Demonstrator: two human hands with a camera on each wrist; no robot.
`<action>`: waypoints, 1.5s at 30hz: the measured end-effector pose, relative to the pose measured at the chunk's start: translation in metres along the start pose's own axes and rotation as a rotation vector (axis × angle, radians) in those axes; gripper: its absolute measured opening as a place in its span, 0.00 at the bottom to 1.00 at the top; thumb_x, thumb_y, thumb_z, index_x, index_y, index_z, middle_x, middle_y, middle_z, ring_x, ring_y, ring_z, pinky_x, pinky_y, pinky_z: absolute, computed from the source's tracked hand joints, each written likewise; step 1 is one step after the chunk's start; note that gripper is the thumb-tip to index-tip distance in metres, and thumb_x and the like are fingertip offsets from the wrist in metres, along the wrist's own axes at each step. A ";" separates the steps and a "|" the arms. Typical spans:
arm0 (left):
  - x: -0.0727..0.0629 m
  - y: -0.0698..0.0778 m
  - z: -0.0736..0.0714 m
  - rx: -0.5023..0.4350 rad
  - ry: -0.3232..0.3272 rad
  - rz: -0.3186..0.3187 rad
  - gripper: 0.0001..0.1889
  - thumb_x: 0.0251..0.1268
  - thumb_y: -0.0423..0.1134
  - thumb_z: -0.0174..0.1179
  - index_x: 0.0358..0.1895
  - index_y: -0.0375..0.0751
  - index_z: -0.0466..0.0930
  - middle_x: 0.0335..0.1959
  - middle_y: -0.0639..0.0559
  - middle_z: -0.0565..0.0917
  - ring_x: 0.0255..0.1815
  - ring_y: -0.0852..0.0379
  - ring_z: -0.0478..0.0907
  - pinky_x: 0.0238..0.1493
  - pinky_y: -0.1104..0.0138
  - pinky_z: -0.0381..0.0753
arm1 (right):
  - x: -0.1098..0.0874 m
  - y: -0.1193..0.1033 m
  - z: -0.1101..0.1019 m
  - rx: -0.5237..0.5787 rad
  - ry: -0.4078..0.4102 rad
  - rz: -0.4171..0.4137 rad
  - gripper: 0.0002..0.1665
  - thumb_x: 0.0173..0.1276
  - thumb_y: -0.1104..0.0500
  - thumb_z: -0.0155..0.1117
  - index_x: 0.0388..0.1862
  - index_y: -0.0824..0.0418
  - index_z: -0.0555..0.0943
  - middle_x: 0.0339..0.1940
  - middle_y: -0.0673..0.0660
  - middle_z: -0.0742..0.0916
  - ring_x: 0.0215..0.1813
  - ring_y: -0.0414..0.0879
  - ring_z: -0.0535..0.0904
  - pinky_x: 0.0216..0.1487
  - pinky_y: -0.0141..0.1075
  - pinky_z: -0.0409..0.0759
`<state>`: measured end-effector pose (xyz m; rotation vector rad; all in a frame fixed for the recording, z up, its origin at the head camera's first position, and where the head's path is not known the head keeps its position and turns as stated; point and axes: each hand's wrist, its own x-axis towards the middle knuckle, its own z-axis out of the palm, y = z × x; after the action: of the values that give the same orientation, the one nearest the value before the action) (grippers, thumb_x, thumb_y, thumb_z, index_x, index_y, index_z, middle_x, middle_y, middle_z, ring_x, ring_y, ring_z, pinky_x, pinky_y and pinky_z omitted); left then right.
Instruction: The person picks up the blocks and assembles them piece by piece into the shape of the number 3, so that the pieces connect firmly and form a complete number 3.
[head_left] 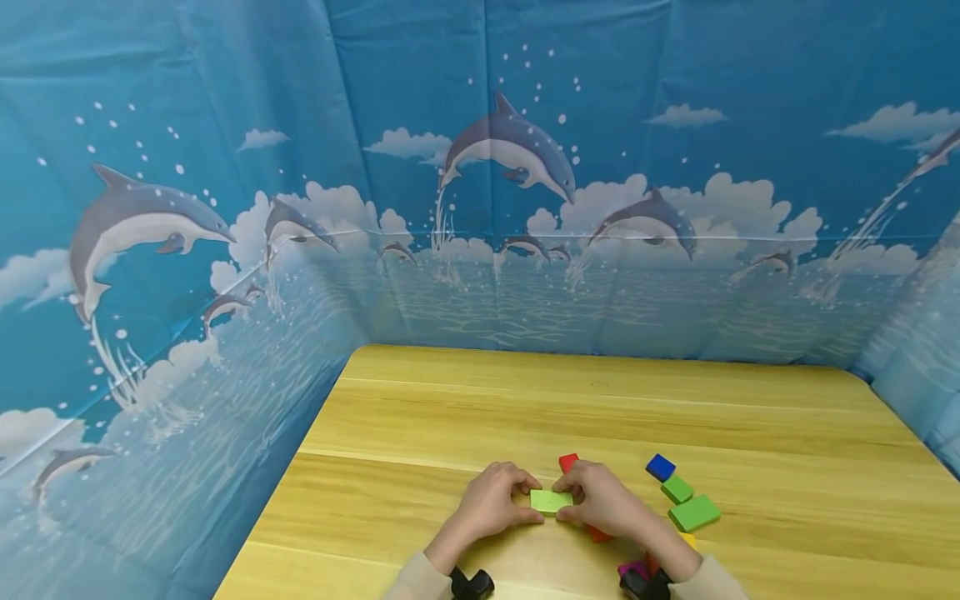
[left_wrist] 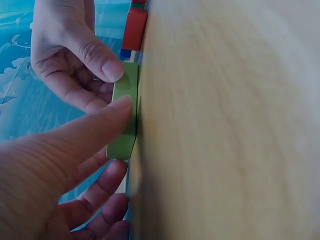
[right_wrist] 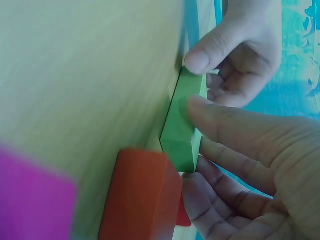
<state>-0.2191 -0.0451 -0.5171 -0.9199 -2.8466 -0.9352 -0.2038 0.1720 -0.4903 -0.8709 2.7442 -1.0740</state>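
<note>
A flat light-green block lies on the wooden table near its front edge. My left hand pinches its left end between thumb and fingers, and my right hand pinches its right end. In the left wrist view the green block sits under my left thumb, with the right hand's thumb at its far end. In the right wrist view the green block lies flat, and a red block sits right beside it, under my right hand.
A small red block lies just beyond my right hand. A blue block and two green blocks lie to the right. A magenta block sits near my right wrist. Blue dolphin-print sheets wall the table.
</note>
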 end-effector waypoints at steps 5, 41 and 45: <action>-0.002 -0.004 -0.002 -0.005 0.007 -0.008 0.18 0.42 0.53 0.75 0.39 0.53 0.86 0.28 0.68 0.75 0.29 0.69 0.67 0.29 0.74 0.67 | -0.001 -0.001 0.001 0.020 -0.003 -0.003 0.16 0.52 0.62 0.76 0.40 0.65 0.84 0.31 0.49 0.79 0.32 0.42 0.73 0.31 0.32 0.74; -0.005 -0.024 -0.018 -0.141 -0.018 -0.128 0.19 0.39 0.49 0.77 0.36 0.52 0.80 0.29 0.65 0.77 0.28 0.67 0.69 0.33 0.71 0.69 | 0.021 0.015 -0.021 -0.226 0.064 0.407 0.24 0.47 0.45 0.78 0.25 0.56 0.72 0.19 0.50 0.73 0.23 0.44 0.67 0.25 0.36 0.64; -0.005 -0.025 -0.018 -0.140 -0.014 -0.129 0.20 0.39 0.49 0.77 0.36 0.52 0.80 0.30 0.65 0.77 0.28 0.67 0.69 0.33 0.70 0.69 | 0.016 0.016 -0.024 -0.203 0.053 0.385 0.21 0.47 0.48 0.78 0.26 0.55 0.74 0.21 0.48 0.75 0.25 0.44 0.69 0.27 0.38 0.67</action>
<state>-0.2313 -0.0737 -0.5163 -0.7621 -2.9133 -1.1576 -0.2315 0.1873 -0.4806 -0.3051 2.9309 -0.7685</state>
